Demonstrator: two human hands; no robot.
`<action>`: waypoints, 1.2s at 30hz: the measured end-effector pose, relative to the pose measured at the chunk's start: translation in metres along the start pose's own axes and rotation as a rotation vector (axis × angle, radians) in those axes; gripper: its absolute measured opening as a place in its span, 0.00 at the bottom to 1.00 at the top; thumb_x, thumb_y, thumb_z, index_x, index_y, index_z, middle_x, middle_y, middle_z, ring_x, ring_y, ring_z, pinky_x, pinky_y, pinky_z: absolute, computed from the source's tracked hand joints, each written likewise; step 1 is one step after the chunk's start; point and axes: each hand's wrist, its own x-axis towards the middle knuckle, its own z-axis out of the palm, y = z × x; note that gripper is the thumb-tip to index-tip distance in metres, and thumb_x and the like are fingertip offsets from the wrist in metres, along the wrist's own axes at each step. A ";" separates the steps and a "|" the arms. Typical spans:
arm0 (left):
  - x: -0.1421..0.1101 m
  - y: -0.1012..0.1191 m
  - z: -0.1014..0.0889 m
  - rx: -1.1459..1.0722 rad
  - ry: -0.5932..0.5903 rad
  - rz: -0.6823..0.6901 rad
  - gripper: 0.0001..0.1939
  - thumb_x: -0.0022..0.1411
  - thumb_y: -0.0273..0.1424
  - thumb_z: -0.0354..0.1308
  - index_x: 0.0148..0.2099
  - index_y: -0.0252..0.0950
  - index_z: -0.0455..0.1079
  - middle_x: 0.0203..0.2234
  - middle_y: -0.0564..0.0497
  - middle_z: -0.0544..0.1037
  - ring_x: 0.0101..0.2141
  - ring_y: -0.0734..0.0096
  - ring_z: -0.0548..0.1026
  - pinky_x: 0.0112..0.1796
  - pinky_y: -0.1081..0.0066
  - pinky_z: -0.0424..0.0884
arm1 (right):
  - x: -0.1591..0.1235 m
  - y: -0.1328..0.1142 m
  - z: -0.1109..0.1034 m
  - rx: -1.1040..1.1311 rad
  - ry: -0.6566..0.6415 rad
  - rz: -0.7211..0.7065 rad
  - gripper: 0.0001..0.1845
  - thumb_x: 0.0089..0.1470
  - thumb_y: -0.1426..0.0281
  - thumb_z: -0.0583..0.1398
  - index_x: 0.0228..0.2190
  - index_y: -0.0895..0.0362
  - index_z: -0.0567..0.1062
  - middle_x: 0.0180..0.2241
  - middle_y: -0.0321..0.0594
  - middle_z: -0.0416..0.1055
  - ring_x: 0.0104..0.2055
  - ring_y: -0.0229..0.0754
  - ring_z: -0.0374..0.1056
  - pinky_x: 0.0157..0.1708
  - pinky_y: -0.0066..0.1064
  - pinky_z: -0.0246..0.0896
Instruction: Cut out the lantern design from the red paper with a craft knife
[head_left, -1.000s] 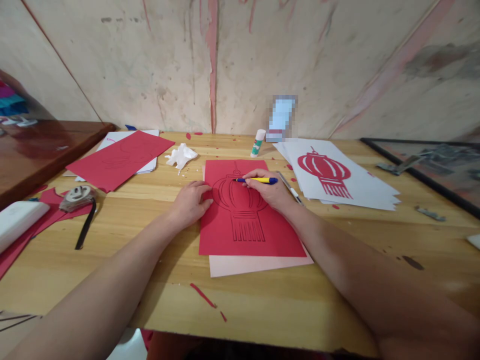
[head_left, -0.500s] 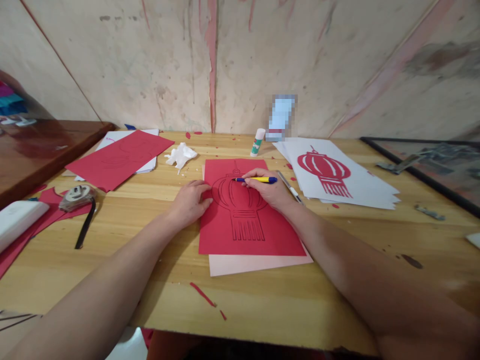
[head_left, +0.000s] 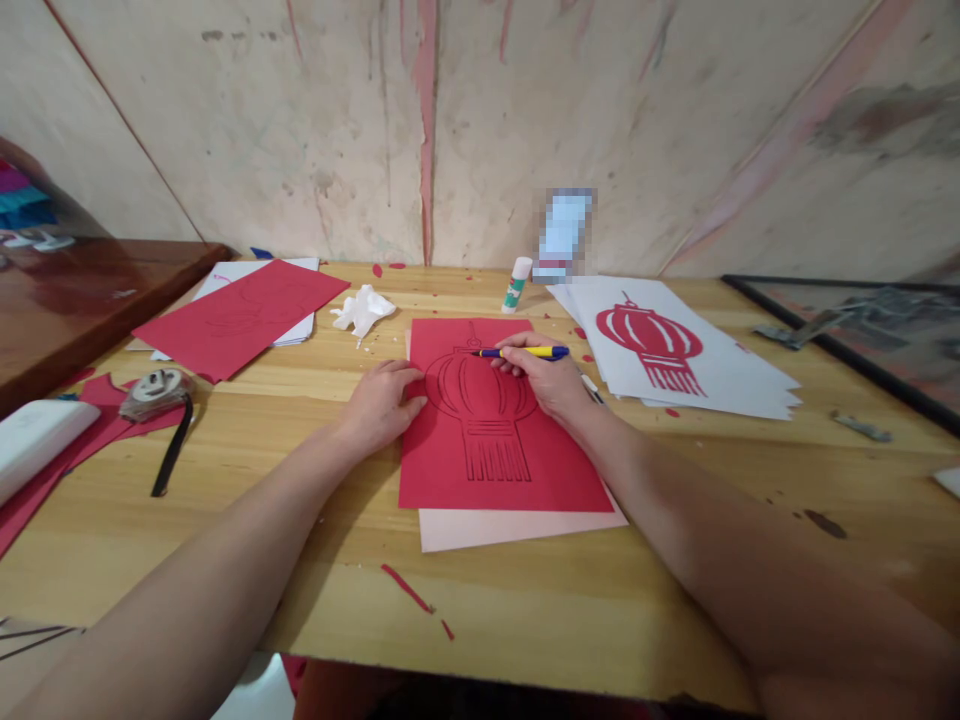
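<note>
A sheet of red paper (head_left: 435, 470) with a lantern drawn on it in dark lines lies on the table, over a paler sheet (head_left: 517, 530) whose lower edge sticks out. My right hand (head_left: 546, 372) is closed around a yellow and blue pen (head_left: 536, 352), held nearly level. Its tip is at the top of the lantern's body; I cannot tell whether it touches the paper. My left hand (head_left: 384, 402) lies flat at the red sheet's left edge, fingers stretched onto it. Partly hidden behind my right hand is a slim white pen-like tool (head_left: 592, 388).
White sheets (head_left: 720, 385) with a red cut-paper lantern (head_left: 651, 335) lie right. At the back stand a glue stick (head_left: 517, 285) and a blurred phone (head_left: 564, 235). Crumpled tissue (head_left: 364, 312), another red sheet (head_left: 240, 315) and a tape measure (head_left: 157, 395) are left. Red scraps (head_left: 405, 588) lie in front.
My right hand and the pen have shifted slightly to the right, the tip moving along the top of the drawn lantern. My left hand has stayed in place.
</note>
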 end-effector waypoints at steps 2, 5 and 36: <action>0.000 -0.001 0.001 -0.001 0.004 0.003 0.11 0.59 0.28 0.59 0.45 0.37 0.76 0.46 0.44 0.79 0.51 0.56 0.75 0.56 0.56 0.70 | 0.000 -0.001 0.000 -0.006 -0.009 0.007 0.11 0.44 0.61 0.63 0.29 0.56 0.75 0.24 0.37 0.76 0.26 0.37 0.69 0.30 0.31 0.63; 0.000 -0.001 0.001 -0.004 0.007 0.002 0.10 0.59 0.28 0.59 0.44 0.38 0.76 0.46 0.45 0.79 0.51 0.56 0.75 0.55 0.55 0.71 | -0.002 -0.003 0.001 -0.041 -0.031 0.011 0.11 0.44 0.61 0.63 0.29 0.55 0.75 0.24 0.37 0.76 0.27 0.38 0.69 0.31 0.32 0.64; -0.001 0.001 0.000 -0.001 -0.004 -0.016 0.10 0.59 0.28 0.59 0.44 0.38 0.76 0.45 0.45 0.79 0.51 0.55 0.75 0.55 0.56 0.70 | 0.000 -0.001 0.001 -0.004 -0.039 0.006 0.12 0.46 0.60 0.63 0.29 0.55 0.75 0.25 0.38 0.76 0.27 0.38 0.69 0.32 0.32 0.64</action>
